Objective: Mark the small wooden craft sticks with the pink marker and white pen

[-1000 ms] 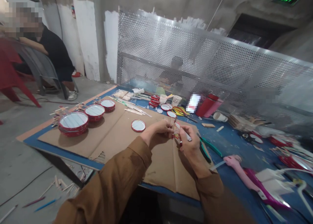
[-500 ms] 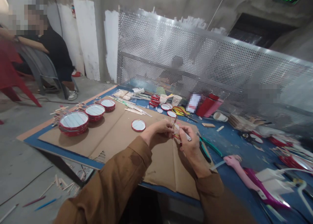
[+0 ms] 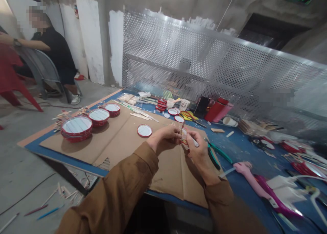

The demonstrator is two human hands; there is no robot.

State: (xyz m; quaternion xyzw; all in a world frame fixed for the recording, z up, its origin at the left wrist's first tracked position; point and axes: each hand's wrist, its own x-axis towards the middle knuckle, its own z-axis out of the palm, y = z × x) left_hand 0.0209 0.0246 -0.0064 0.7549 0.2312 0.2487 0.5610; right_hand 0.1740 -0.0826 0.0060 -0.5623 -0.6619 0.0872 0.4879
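Above the brown cardboard (image 3: 168, 179), my left hand (image 3: 170, 133) pinches a small, patterned piece (image 3: 183, 135) with red and pale parts; its exact shape is unclear. My right hand (image 3: 198, 146) is closed round a small white tube-like object (image 3: 195, 142), whose tip meets that piece. A round white disc with a red rim (image 3: 144, 130) lies on the cardboard left of my hands. Pliers with teal handles (image 3: 221, 153) rest just right of my right hand. Stacks of larger red-rimmed discs (image 3: 77, 125) stand at the cardboard's left end.
Behind the blue table (image 3: 230, 142) stands a perforated metal screen (image 3: 163, 53). Yellow-handled scissors (image 3: 187, 116), a red bottle (image 3: 216, 109) and a dark phone (image 3: 202, 107) are near it. A pink and purple glue gun (image 3: 255, 184) lies right. A person (image 3: 56, 50) sits at far left.
The phone's lit screen has gone dark. At far left the seated person's head and arm have shifted slightly. My hands have barely moved.
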